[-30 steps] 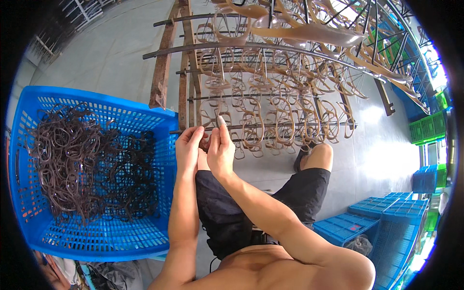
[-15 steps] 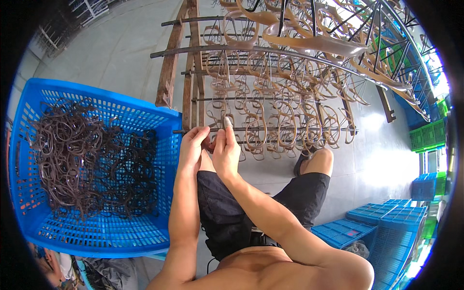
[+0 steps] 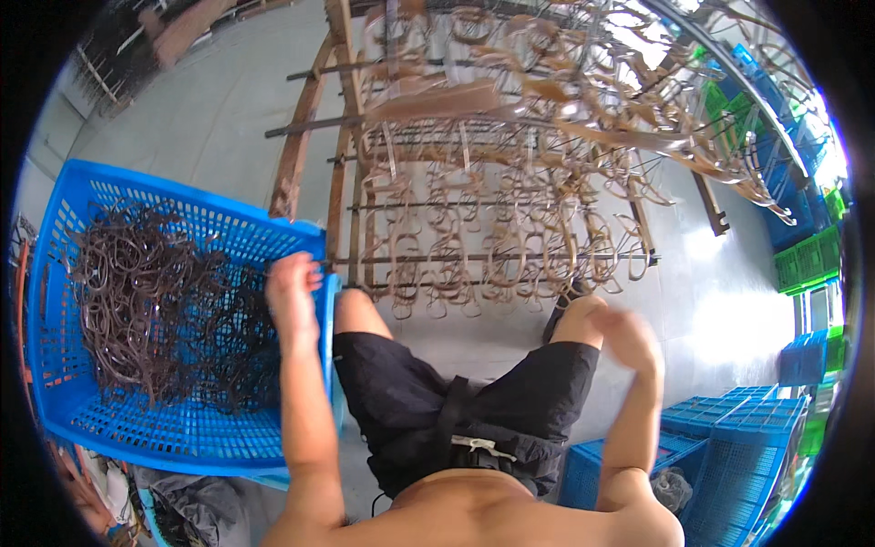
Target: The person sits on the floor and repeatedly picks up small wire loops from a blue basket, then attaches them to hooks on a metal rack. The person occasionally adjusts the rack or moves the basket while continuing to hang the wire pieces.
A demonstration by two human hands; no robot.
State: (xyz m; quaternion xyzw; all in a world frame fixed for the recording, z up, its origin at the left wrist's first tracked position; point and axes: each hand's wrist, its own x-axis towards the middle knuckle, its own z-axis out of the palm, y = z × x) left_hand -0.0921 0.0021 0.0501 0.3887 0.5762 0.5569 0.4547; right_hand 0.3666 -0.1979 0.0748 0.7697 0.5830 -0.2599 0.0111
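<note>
My left hand is over the right rim of the blue plastic basket; motion blurs its fingers, and whether it holds anything does not show. The basket contains a tangled heap of dark brown, shiny looped pieces. My right hand is near my right knee, too smeared to make out its fingers. In front of me, translucent tan looped pieces hang in rows from the dark rods of a rack. Neither hand touches the hanging pieces.
A brown upright post of the rack stands just beyond the basket's far right corner. Stacked blue crates are at the lower right, and green crates farther right. A grey plastic bag lies below the basket.
My hands have parted from a rod's left end: the left went left to the basket's rim, the right went right and down toward my knee. The whole view has shifted a little.
</note>
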